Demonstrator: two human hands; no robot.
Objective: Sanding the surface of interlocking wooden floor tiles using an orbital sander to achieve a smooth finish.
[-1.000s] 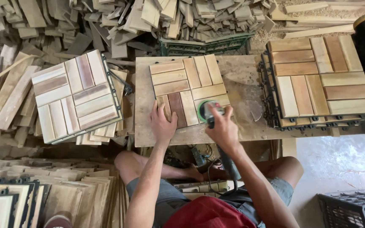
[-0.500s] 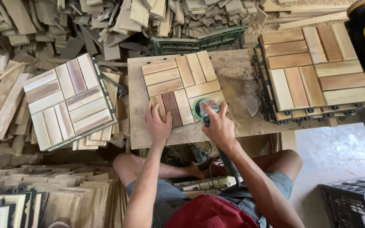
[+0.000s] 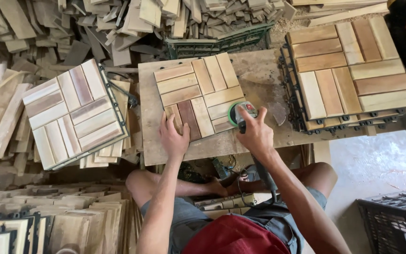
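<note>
Right hand (image 3: 255, 133) grips sander (image 3: 241, 113) — handle toward person; left hand (image 3: 174, 137) flat on tile (image 3: 198, 94).

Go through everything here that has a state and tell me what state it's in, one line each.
Left hand: flat on the wooden tile, pressing it down.
Right hand: wrapped around the sander.
Sander: green disc face down on the tile's right edge.
Wooden tile: lying flat on the work board.
Work board: flat, dusty, bearing the tile.
Stack of tiles on the right: piled flat.
Stack of tiles on the left: piled, tilted.
Black crate: upright, contents unclear.
</note>
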